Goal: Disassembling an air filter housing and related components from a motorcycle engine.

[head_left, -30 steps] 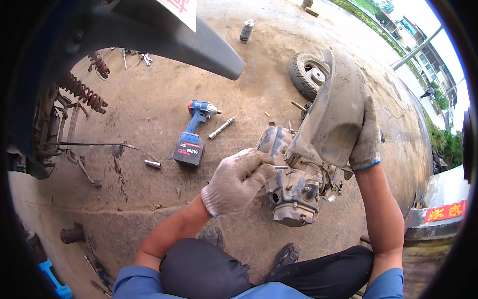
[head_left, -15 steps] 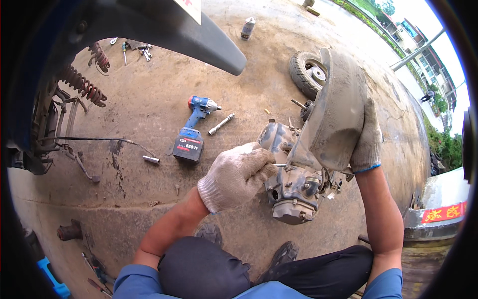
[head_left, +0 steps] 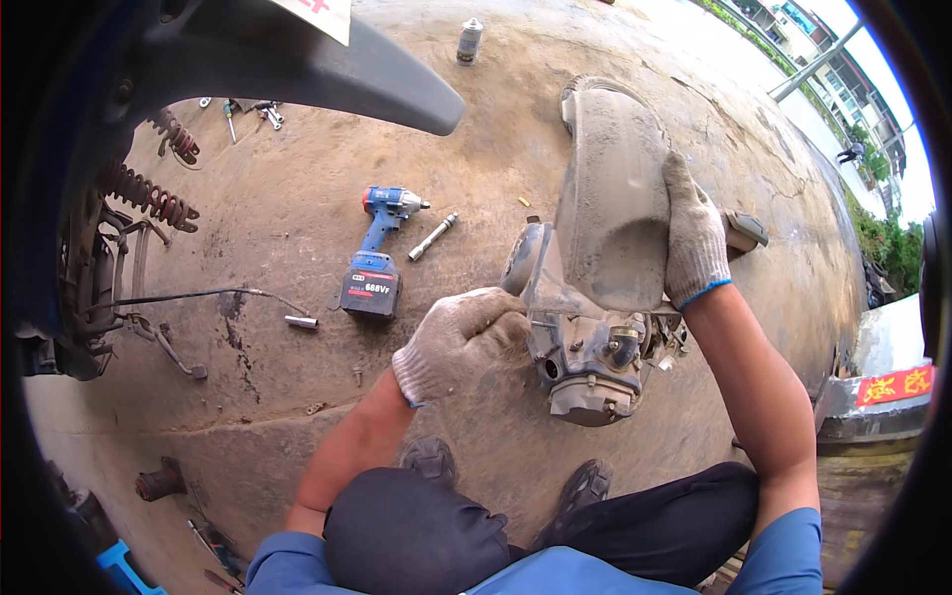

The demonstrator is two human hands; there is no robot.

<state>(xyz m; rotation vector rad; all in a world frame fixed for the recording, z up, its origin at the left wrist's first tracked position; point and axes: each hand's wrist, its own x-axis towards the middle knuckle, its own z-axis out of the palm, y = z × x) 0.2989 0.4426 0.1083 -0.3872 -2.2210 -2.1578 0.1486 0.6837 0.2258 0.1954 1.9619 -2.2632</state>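
A dusty mudguard [head_left: 620,188] stands tilted above the engine [head_left: 595,372] on the ground. My right hand [head_left: 694,238], in a dirty white glove, is closed on the mudguard's right edge, thumb side along its face. My left hand [head_left: 464,342], also gloved, is closed in a pinch at the mudguard's lower left corner. Its fingers hold a thin metal rod [head_left: 536,323], mostly hidden by the glove, that points toward the mudguard's lower edge. The wheel behind is now almost covered by the mudguard.
Left of my hands lie a blue cordless impact wrench [head_left: 377,248], an extension bar [head_left: 433,237] and a socket [head_left: 301,322]. A vehicle frame with red coil springs [head_left: 149,193] and a dark fender [head_left: 367,74] overhangs the upper left. A spray can [head_left: 469,42] stands farther off.
The mudguard has swung left and more upright with my right hand on it, now hiding the wheel. My left hand stays by its lower corner. The view has shifted slightly.
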